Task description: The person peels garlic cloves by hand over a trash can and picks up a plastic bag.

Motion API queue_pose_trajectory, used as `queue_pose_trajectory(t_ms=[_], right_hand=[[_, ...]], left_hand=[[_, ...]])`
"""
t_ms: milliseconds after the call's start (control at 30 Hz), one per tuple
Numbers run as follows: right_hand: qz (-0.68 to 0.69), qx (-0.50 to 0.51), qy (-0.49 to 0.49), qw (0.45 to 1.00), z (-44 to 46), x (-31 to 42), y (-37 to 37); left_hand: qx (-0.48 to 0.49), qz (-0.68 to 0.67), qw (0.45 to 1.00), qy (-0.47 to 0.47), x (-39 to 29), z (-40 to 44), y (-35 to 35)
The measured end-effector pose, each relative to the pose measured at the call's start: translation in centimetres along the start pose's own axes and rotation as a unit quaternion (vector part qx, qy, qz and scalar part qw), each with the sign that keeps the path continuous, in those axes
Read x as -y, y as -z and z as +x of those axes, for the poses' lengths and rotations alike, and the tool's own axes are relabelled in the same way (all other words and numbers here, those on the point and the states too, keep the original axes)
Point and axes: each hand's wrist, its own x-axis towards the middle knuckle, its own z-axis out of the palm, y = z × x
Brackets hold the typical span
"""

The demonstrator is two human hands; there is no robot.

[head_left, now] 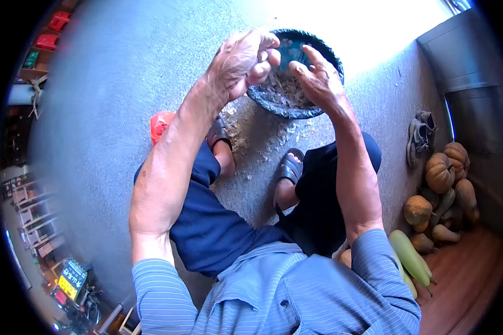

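My left hand (245, 62) is raised at the left side of a round, dark-rimmed tub (288, 113). Its fingers are curled in, and anything inside them is hidden. Over the tub's right part is my right hand (322, 84), with thumb and forefinger stretched out and apart and nothing visible between them. Pale, dry scraps like husks or peelings (282, 94) lie in the tub. Toward its far side shows a blue-green patterned surface (290, 53). The two hands do not touch each other.
Loose scraps (241, 125) litter the concrete floor between my sandalled feet. A red plastic bag (160, 125) lies by one foot. On the right are shoes (419, 138), several pumpkins (440, 172) and long green gourds (411, 257). Shelves and a yellow-and-black sign (71, 279) stand left.
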Motion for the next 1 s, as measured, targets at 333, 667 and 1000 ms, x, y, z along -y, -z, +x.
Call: queue_pose_trajectory(t_ms=[333, 667, 1000], right_hand=[[0.112, -0.038, -0.001, 0.993, 0.2, -1.1, -0.3], [0.055, -0.001, -0.078, 0.995, -0.5, -0.7, 0.2], [0.030, 0.093, -0.070, 0.993, -1.4, -0.7, -4.3]], left_hand=[[-0.060, -0.029, 0.998, -0.023, -2.8, -2.7, 2.6], [-0.335, -0.029, 0.940, -0.052, 3.1, -19.7, 22.9], [-0.452, -0.105, 0.878, 0.119, 26.4, -19.0, 34.8]])
